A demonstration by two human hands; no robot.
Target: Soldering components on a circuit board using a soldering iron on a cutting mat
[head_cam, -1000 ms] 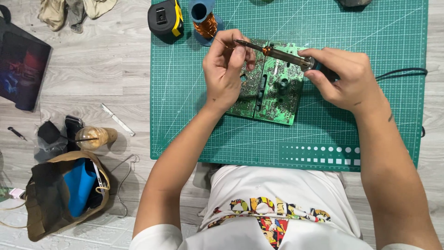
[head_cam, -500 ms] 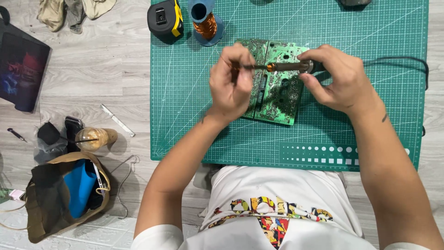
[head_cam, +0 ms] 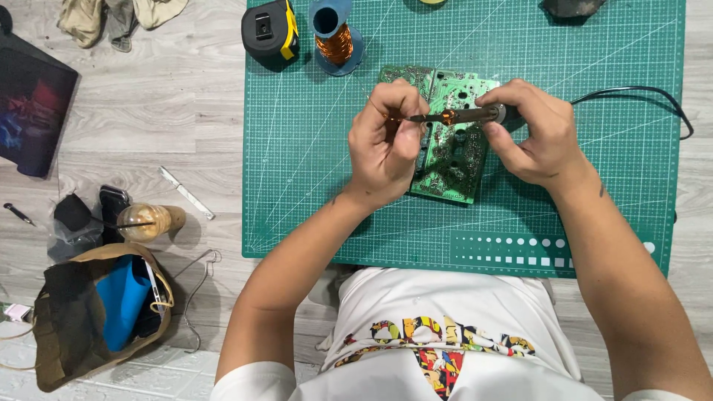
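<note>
A green circuit board (head_cam: 454, 160) lies on a green cutting mat (head_cam: 312, 193). My right hand (head_cam: 533, 135) grips the handle of a soldering iron (head_cam: 464, 115), held level above the board's upper part with its tip pointing left. Copper-coloured wire (head_cam: 446, 115) is wound around the iron's shaft. My left hand (head_cam: 385, 142) hovers over the board's left edge, fingers pinched on the thin wire at the iron's tip. The iron's black cable (head_cam: 642, 93) runs off to the right.
A spool of copper wire (head_cam: 336, 38) and a black-and-yellow tape measure (head_cam: 269, 31) stand at the mat's far left edge. On the wooden floor to the left are a brown bag with a blue item (head_cam: 96, 312), a plastic cup (head_cam: 145, 221), a dark pad (head_cam: 30, 111) and a small blade (head_cam: 186, 193).
The soldering iron has gone from slanted to level and sits a little lower over the board. Both hands have stayed together at the iron, the left still pinching at its tip.
</note>
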